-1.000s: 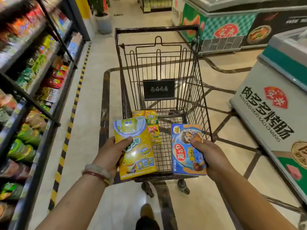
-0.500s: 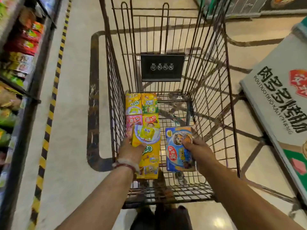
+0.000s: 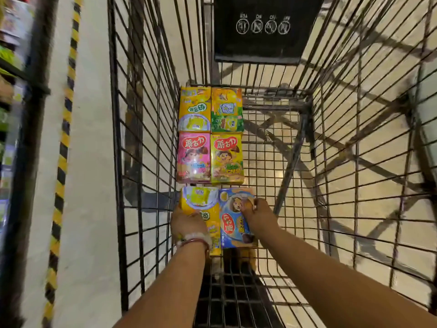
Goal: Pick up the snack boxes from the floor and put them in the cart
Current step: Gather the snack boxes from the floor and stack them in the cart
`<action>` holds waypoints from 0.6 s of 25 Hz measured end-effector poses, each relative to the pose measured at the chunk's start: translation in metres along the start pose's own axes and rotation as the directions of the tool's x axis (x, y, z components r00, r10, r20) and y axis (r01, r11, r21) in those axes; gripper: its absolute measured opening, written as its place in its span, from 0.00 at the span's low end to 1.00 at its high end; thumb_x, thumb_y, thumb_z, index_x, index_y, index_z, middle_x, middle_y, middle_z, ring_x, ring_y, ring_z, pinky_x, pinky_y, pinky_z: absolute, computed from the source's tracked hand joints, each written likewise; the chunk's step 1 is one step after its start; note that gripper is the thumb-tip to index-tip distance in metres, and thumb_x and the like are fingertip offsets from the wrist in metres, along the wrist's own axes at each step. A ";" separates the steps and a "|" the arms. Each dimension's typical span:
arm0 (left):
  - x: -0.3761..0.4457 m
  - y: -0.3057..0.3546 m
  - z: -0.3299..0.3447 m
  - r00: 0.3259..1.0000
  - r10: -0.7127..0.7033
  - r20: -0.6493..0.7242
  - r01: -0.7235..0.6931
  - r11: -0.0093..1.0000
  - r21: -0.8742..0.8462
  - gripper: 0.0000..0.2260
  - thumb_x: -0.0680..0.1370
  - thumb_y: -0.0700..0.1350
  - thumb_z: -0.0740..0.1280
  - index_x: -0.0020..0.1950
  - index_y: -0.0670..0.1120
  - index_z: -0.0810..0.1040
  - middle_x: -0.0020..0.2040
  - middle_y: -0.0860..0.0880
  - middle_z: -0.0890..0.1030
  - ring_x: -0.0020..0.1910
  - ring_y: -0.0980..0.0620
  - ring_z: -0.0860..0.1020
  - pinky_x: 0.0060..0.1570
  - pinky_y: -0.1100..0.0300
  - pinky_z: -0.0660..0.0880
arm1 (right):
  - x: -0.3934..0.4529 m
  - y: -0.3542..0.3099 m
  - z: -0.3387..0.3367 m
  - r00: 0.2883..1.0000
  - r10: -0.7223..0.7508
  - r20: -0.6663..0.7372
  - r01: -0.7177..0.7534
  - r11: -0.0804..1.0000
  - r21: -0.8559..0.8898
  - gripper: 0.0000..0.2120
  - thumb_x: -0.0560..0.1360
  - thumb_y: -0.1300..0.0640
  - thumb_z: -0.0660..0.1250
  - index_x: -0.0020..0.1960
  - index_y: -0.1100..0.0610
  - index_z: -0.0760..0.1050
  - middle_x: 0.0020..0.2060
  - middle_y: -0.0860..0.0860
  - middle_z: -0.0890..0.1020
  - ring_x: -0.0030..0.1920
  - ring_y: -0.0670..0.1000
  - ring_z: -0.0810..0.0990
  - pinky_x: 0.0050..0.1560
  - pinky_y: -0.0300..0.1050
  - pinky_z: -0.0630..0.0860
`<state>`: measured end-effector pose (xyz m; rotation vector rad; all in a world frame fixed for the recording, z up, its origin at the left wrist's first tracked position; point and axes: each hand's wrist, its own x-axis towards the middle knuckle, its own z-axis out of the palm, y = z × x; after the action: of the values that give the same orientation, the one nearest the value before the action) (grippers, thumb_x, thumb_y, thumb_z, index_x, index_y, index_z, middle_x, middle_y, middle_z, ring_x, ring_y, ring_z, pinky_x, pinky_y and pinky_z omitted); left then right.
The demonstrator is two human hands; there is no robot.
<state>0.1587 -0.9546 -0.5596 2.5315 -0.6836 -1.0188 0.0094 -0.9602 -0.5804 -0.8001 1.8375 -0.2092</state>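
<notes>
The yellow box (image 3: 199, 204) and blue box (image 3: 234, 223) lie on the cart (image 3: 295, 209) floor behind four boxes (image 3: 210, 136), each gripped by the left hand (image 3: 186, 223) and right hand (image 3: 257, 213). If the release is careless, I think they can slide out of the row.

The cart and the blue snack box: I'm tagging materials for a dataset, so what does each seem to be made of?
The cart looks like dark metal wire: thin straight rods crossed in a grid, dull finish, the floor showing through. The blue snack box looks like printed cardboard, probably glossy: flat faces, square edges, bright cartoon print with a slight sheen. The right hand rests on it.
</notes>
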 end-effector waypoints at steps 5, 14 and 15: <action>-0.009 -0.005 0.009 0.936 0.325 -0.133 -0.299 0.937 0.182 0.22 0.72 0.29 0.63 0.67 0.36 0.72 0.64 0.35 0.74 0.63 0.36 0.73 0.62 0.47 0.71 | -0.008 0.010 0.014 0.958 -0.279 -0.068 0.212 0.847 -0.488 0.19 0.81 0.52 0.54 0.64 0.65 0.69 0.64 0.61 0.71 0.60 0.60 0.70 0.51 0.45 0.68; -0.007 0.008 0.010 0.923 0.224 0.313 -0.368 0.752 0.547 0.27 0.80 0.41 0.56 0.78 0.49 0.50 0.79 0.49 0.46 0.77 0.46 0.41 0.74 0.54 0.44 | 0.009 0.015 0.042 0.686 -0.673 0.277 0.621 0.344 -0.704 0.27 0.74 0.48 0.52 0.69 0.61 0.65 0.65 0.59 0.76 0.66 0.58 0.74 0.61 0.55 0.75; -0.005 0.008 0.009 0.923 0.213 0.321 -0.365 0.750 0.552 0.28 0.80 0.40 0.56 0.78 0.49 0.50 0.79 0.49 0.46 0.77 0.45 0.40 0.74 0.54 0.43 | 0.010 0.014 0.044 0.707 -0.652 0.274 0.604 0.355 -0.713 0.27 0.74 0.48 0.52 0.69 0.61 0.67 0.65 0.58 0.76 0.66 0.57 0.74 0.61 0.55 0.74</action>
<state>0.1463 -0.9599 -0.5594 2.6770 -1.6622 -1.1317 0.0403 -0.9464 -0.6131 -2.1657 1.5259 0.1050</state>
